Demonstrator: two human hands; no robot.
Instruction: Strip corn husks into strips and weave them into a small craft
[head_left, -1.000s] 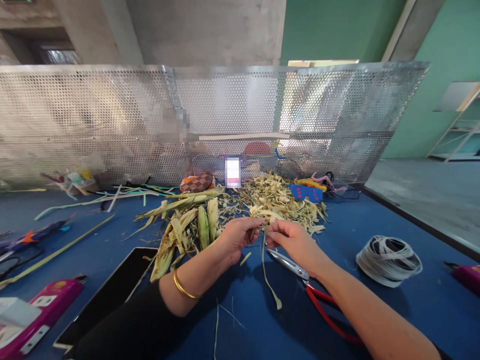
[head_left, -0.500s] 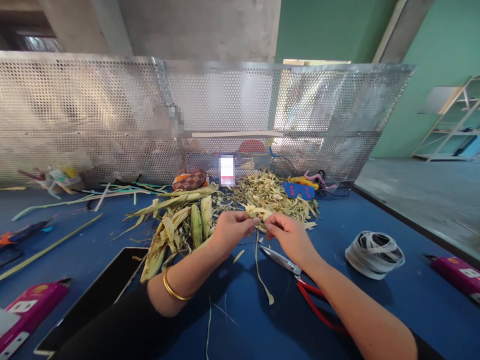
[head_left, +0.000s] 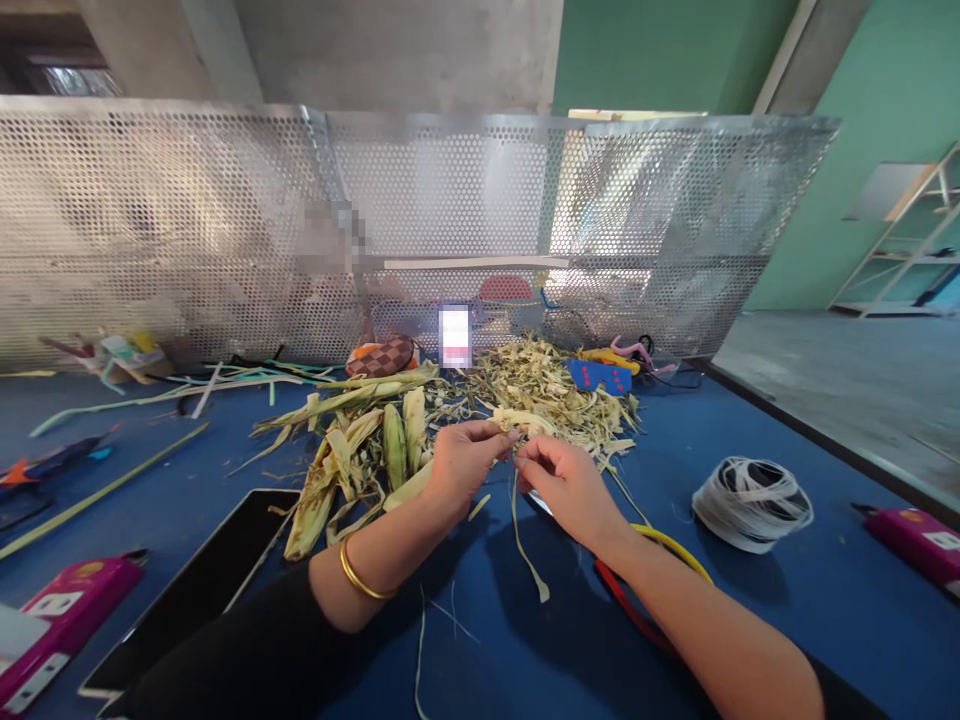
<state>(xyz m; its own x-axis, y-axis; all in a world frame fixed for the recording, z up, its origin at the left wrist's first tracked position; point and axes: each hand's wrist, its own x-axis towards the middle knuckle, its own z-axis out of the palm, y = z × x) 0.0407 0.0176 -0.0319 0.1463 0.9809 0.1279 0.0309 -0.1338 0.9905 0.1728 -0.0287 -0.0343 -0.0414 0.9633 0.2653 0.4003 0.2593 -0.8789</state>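
The person's left hand point(head_left: 466, 462) and right hand point(head_left: 571, 492) pinch, fingertips pressed together, at the upper end of a thin, pale-green husk strip point(head_left: 526, 548) above the blue desk point(head_left: 487, 670); which fingers hold it, one cannot tell.

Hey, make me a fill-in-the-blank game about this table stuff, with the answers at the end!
1. The gold bangle is on the person's ____ wrist.
2. The corn husks lie on a ____ tabletop.
3. The dots on the blue cutout are ____.
4. The wall behind the shelf rack is painted ____.

Missing words: left; blue; red; green.
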